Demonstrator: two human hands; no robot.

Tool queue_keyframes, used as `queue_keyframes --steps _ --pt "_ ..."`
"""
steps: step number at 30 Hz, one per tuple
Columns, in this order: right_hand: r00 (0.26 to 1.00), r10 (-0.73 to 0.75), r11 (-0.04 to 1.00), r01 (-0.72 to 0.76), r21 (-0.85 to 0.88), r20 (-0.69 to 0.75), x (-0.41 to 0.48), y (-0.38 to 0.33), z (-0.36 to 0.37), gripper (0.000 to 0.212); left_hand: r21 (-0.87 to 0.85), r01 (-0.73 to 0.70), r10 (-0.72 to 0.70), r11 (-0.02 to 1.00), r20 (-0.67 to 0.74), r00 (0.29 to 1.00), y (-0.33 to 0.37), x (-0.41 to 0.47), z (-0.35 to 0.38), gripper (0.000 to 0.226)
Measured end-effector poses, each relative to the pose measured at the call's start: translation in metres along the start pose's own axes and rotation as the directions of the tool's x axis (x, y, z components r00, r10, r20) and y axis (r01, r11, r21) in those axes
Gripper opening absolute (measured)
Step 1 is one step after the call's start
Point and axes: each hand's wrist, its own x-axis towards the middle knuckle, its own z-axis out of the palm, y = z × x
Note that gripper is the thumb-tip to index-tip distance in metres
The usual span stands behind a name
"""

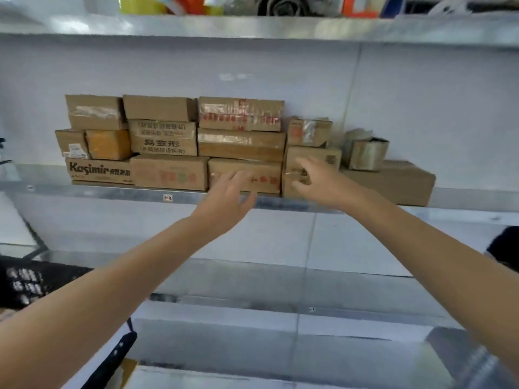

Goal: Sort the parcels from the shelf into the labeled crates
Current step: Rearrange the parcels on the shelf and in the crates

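Several brown cardboard parcels are stacked in rows on a metal shelf. My left hand reaches out with spread fingers in front of the bottom-row parcel with red print, holding nothing. My right hand is stretched toward a square parcel just to the right, fingers and thumb apart in front of its face, and it holds nothing. Whether either hand touches a box is unclear through the blur.
A long flat box lies at the shelf's right with a small taped parcel on it. A "Kasimir" box sits bottom left. Colourful items fill the shelf above. A black perforated crate stands lower left; more shelves lie below.
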Motion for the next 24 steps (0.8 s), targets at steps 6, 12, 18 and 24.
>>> queue_keyframes --steps 6,12,18,24 --pt "0.98 0.158 0.987 -0.158 0.015 -0.119 -0.021 0.091 -0.044 0.051 -0.155 -0.13 0.135 0.979 0.024 0.991 0.087 0.066 0.054 0.046" --pt "0.948 0.259 0.965 -0.264 -0.003 -0.188 -0.026 0.155 -0.065 0.059 -0.327 -0.082 0.111 0.942 0.072 0.991 0.157 0.102 0.102 0.052" --pt "0.938 0.325 0.933 -0.297 0.201 -0.124 -0.007 0.197 -0.078 0.076 -0.398 0.031 -0.011 0.917 0.051 0.999 0.189 0.139 0.133 0.053" --pt "0.936 0.35 0.872 -0.313 0.376 -0.032 0.025 0.216 -0.078 0.104 -0.571 0.257 -0.236 0.78 0.111 0.965 0.2 0.176 0.158 0.063"
